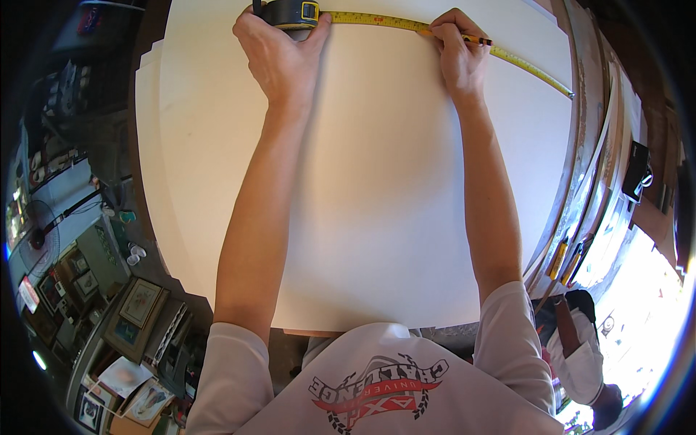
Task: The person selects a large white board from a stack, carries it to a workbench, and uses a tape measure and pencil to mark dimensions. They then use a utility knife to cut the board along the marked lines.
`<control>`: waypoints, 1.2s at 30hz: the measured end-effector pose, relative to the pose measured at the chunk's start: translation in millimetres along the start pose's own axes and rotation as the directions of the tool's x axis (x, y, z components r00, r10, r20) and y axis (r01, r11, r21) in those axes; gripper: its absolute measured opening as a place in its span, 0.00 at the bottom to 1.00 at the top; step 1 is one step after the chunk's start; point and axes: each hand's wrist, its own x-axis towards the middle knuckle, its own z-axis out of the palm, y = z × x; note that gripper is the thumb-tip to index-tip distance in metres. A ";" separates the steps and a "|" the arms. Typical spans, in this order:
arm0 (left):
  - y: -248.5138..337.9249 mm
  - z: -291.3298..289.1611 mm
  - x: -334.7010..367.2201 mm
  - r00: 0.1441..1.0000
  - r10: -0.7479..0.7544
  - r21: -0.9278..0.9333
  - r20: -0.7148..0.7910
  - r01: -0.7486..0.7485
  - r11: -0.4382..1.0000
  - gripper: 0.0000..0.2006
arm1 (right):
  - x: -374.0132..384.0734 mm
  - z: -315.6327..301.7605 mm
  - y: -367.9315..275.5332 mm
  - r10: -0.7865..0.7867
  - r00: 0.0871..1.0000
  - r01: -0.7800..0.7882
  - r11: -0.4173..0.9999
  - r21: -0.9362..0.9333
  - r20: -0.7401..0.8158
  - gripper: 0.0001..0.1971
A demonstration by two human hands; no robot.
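A large white sheet of board (370,181) covers the work table. Along its far part stretches a yellow tape measure (290,14) with a black case, its blade running right to the sheet's right edge. My left hand (283,61) grips the case, the thumb at the mouth where the blade comes out. Between the fingers of my right hand (462,61) is a pencil (475,40), held over the blade with its tip pointing left at the tape. The right hand rests on the sheet just below the blade.
Two yellow-handled cutters (565,261) lie at the table's right side, and a black object (636,170) sits farther up. Framed pictures (138,304) stand at lower left, near a fan (40,235). Another person (580,355) is at lower right.
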 end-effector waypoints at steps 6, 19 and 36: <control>0.1 0.3 0.3 1.000 0.011 0.004 -0.007 -0.011 1.000 0.46 | 0.7 -0.5 0.3 0.009 1.000 -0.009 1.000 -0.010 0.009 0.07; 0.2 -1.7 0.3 1.000 0.006 -0.005 0.014 -0.006 1.000 0.46 | -0.8 0.6 -2.0 0.041 0.999 -0.041 0.999 0.006 0.008 0.07; 4.1 -2.7 -0.5 0.999 -0.042 -0.014 0.005 0.042 0.999 0.45 | 10.0 -34.1 -4.8 0.040 0.930 -0.025 0.999 -0.046 0.366 0.12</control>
